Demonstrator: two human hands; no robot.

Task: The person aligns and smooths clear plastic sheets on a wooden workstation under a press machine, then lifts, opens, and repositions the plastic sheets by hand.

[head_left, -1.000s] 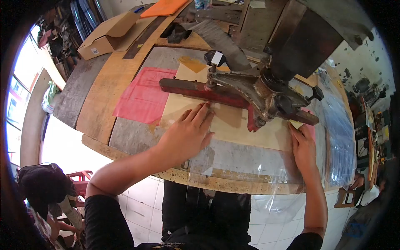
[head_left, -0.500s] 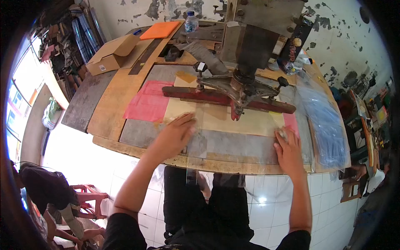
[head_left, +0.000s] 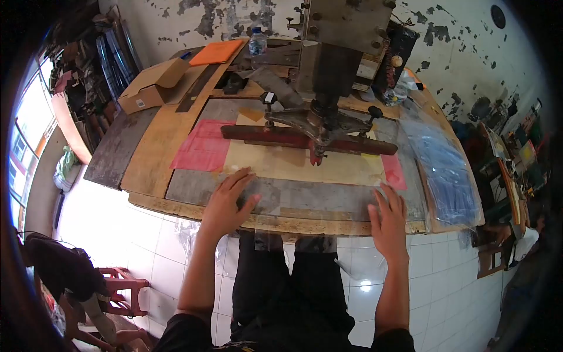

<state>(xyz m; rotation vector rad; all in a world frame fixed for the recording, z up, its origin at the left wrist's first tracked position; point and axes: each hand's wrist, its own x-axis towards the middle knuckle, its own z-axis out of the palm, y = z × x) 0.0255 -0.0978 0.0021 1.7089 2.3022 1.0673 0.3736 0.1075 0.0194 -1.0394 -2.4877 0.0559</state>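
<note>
My left hand lies over the front left of the grey press bed, fingers spread and thumb apart. Its fingertips reach the near edge of a cream sheet. My right hand is open at the front right, fingers pointing toward a pink sheet whose right end shows there. Neither hand grips anything. Clear plastic film appears to hang over the front table edge between my hands. Above the cream sheet sits the press's long reddish bar, covering part of it.
A stack of clear bluish plastic sheets lies on the right. A cardboard box, an orange sheet and a water bottle stand farther back. The press column rises behind the bar. Another person sits lower left beside a red stool.
Both hands have drawn back toward me, off the sheets, and their fingers have spread. The head view has shifted slightly. The press bar looks unmoved over the sheets.
</note>
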